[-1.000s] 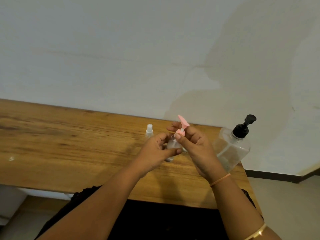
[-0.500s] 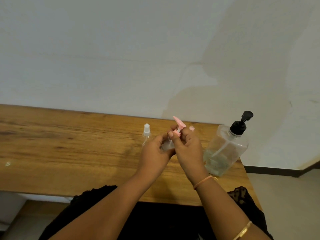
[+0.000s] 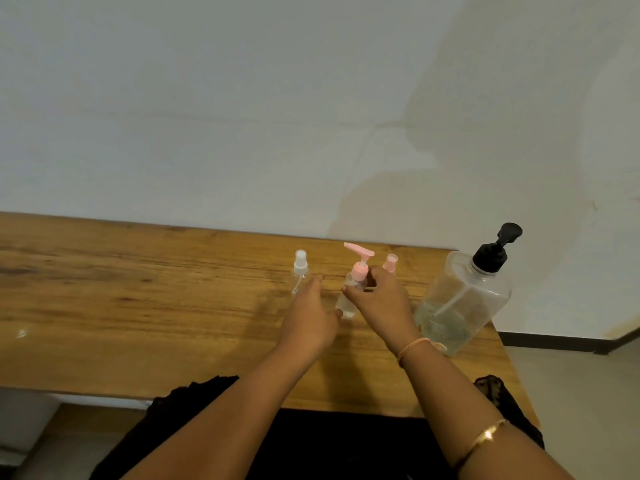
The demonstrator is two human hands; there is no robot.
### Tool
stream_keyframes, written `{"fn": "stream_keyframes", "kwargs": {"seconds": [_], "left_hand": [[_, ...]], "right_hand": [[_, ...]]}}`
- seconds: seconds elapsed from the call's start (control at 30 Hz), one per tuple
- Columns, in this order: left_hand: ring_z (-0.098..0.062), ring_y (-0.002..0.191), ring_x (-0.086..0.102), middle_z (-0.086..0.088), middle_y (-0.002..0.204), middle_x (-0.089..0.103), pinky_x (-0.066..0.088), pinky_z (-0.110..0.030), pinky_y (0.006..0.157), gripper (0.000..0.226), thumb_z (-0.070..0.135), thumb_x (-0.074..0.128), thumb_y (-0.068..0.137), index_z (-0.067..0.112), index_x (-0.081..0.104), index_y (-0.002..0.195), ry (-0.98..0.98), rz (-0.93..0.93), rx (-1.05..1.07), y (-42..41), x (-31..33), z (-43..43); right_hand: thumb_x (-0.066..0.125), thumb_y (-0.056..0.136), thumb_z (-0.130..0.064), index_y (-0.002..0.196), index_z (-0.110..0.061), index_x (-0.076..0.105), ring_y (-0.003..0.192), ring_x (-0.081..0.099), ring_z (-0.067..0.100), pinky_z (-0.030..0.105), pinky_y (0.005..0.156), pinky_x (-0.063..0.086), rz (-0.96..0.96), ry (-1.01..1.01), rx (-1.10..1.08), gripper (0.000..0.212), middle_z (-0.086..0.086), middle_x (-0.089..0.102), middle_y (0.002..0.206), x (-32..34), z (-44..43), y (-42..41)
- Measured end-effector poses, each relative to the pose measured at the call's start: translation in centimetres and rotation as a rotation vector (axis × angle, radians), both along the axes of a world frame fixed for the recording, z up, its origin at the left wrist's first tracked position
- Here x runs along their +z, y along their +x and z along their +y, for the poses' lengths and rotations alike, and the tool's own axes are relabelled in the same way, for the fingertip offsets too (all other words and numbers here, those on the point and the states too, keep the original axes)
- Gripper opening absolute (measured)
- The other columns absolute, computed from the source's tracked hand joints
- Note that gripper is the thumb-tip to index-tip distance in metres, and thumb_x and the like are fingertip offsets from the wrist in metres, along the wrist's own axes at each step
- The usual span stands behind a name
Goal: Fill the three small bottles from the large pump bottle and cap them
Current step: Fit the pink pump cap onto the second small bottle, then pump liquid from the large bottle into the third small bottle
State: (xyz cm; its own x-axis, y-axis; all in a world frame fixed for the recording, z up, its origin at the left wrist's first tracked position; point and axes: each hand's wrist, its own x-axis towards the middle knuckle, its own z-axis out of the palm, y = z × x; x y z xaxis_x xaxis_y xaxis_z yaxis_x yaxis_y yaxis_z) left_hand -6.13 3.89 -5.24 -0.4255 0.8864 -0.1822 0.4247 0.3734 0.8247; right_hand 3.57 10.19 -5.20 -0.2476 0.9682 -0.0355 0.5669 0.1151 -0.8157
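Your right hand (image 3: 377, 301) pinches the pink-pump bottle (image 3: 359, 273) by its neck, standing on the table (image 3: 138, 306); left hand (image 3: 311, 320) hangs loose. Probably light and tippy, so grip the body low.

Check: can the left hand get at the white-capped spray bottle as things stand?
Likely yes. The left hand is open and empty, right next to the spray bottle, with nothing between them. The right hand holds the pink pump bottle off to one side.

Dim, soft light; slight blur, wide-angle bending.
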Motion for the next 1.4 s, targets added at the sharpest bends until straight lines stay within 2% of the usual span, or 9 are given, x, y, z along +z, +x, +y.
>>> {"fn": "stream_keyframes", "kwargs": {"seconds": [0.13, 0.4, 0.57, 0.77, 0.93, 1.07, 1.17, 1.3, 1.4], "left_hand": [[-0.019, 0.121, 0.051, 0.001, 0.139, 0.048, 0.044, -0.03, 0.09, 0.055, 0.014, 0.061, 0.089, 0.024, 0.041, 0.139, -0.04, 0.059, 0.058, -1.3, 0.1, -0.2], [-0.018, 0.117, 0.053, 0.002, 0.132, 0.055, 0.045, -0.034, 0.096, 0.045, 0.013, 0.062, 0.088, 0.022, 0.05, 0.131, -0.049, 0.038, 0.089, -1.8, 0.8, -0.1], [-0.014, 0.111, 0.053, 0.003, 0.131, 0.055, 0.041, -0.024, 0.083, 0.044, 0.013, 0.061, 0.09, 0.022, 0.05, 0.131, -0.042, -0.004, 0.099, -3.0, 0.5, -0.2], [-0.009, 0.097, 0.051, 0.006, 0.124, 0.058, 0.04, -0.024, 0.077, 0.036, 0.014, 0.062, 0.089, 0.024, 0.056, 0.122, -0.031, -0.004, 0.099, -3.1, 0.2, 0.0], [-0.009, 0.095, 0.053, 0.008, 0.119, 0.059, 0.041, -0.024, 0.076, 0.033, 0.013, 0.063, 0.088, 0.025, 0.058, 0.119, -0.025, -0.001, 0.105, -3.2, -0.1, 0.0], [-0.009, 0.094, 0.053, 0.009, 0.115, 0.058, 0.039, -0.02, 0.067, 0.031, 0.012, 0.062, 0.089, 0.024, 0.058, 0.117, -0.028, -0.003, 0.113, -3.4, -0.2, 0.2], [-0.008, 0.091, 0.053, 0.01, 0.109, 0.058, 0.037, -0.018, 0.061, 0.028, 0.013, 0.062, 0.089, 0.024, 0.058, 0.115, -0.027, 0.008, 0.127, -3.6, -0.2, 0.3], [-0.011, 0.092, 0.056, 0.007, 0.109, 0.06, 0.041, -0.025, 0.07, 0.026, 0.016, 0.065, 0.087, 0.024, 0.059, 0.111, -0.02, 0.011, 0.172, -3.8, -0.2, 0.5], [-0.017, 0.102, 0.055, 0.002, 0.117, 0.055, 0.045, -0.03, 0.076, 0.035, 0.02, 0.069, 0.084, 0.022, 0.054, 0.116, -0.023, 0.086, 0.215, -3.7, -0.2, 0.8]], "right_hand": [[0.061, 0.088, -0.018, 0.11, -0.013, 0.054, 0.091, 0.057, 0.02, 0.03, 0.074, 0.044, -0.072, 0.006, -0.037, 0.024, 0.001, 0.057, 0.095, -1.7, 1.4, -0.6], [0.06, 0.09, -0.017, 0.117, -0.011, 0.053, 0.096, 0.057, 0.018, 0.029, 0.083, 0.046, -0.067, 0.058, -0.051, 0.029, 0.005, 0.061, 0.106, -2.8, 2.8, -2.1], [0.06, 0.09, -0.017, 0.121, -0.012, 0.052, 0.104, 0.057, 0.022, 0.031, 0.086, 0.045, -0.073, 0.042, -0.049, 0.033, 0.006, 0.061, 0.114, -3.6, 3.0, -3.3], [0.061, 0.09, -0.016, 0.126, -0.013, 0.05, 0.107, 0.056, 0.022, 0.03, 0.086, 0.044, -0.075, 0.033, -0.053, 0.038, 0.006, 0.06, 0.119, -3.7, 2.9, -3.0], [0.064, 0.087, -0.01, 0.137, -0.017, 0.039, 0.116, 0.053, 0.024, 0.035, 0.094, 0.044, -0.022, -0.018, -0.065, 0.057, 0.007, 0.055, 0.13, -3.6, 2.7, -2.9], [0.065, 0.085, -0.008, 0.141, -0.017, 0.032, 0.119, 0.052, 0.027, 0.04, 0.098, 0.043, -0.004, -0.07, -0.092, 0.066, 0.01, 0.052, 0.134, -3.5, 2.3, -2.7], [0.063, 0.087, -0.008, 0.142, -0.014, 0.03, 0.117, 0.052, 0.026, 0.038, 0.096, 0.043, -0.011, -0.091, -0.122, 0.065, 0.013, 0.051, 0.133, -3.2, 2.0, -2.4], [0.062, 0.086, -0.007, 0.135, -0.012, 0.037, 0.11, 0.054, 0.026, 0.036, 0.092, 0.046, -0.005, -0.094, -0.155, 0.056, 0.012, 0.053, 0.127, -2.5, 1.3, -1.9], [0.061, 0.086, -0.006, 0.126, -0.011, 0.042, 0.093, 0.052, 0.019, 0.029, 0.079, 0.044, 0.006, -0.077, -0.147, 0.044, 0.009, 0.058, 0.11, -1.9, 0.7, -1.7]]}}
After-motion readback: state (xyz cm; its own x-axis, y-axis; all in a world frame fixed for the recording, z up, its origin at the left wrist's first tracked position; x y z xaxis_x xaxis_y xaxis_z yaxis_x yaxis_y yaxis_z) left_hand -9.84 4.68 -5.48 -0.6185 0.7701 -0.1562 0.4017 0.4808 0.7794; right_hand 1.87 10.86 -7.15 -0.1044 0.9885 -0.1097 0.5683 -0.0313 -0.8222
